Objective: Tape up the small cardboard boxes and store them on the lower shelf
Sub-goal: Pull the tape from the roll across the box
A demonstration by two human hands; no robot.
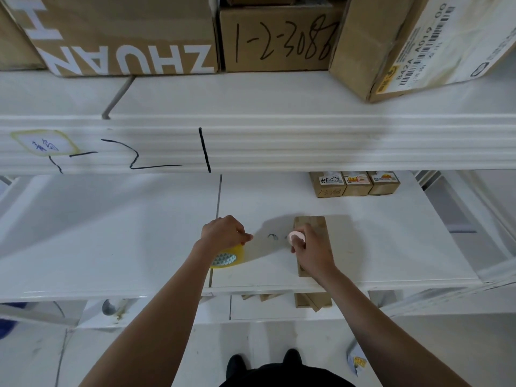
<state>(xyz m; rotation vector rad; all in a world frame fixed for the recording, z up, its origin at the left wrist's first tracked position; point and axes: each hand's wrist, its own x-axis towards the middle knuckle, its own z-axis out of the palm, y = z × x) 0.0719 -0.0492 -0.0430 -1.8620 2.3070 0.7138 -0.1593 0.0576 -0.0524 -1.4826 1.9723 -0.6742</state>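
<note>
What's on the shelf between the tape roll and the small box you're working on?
Head view: only bare white shelf with a small dark scribble lies between the tape roll and the cardboard box.

Left hand (223, 231) grips a tape roll (227, 256); right hand (308, 248) holds a pink object (296, 237) over a small cardboard box (318, 227).

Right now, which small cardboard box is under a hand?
The unlabelled box near the shelf's front edge, under the right hand; the three labelled boxes stand untouched behind.
</note>
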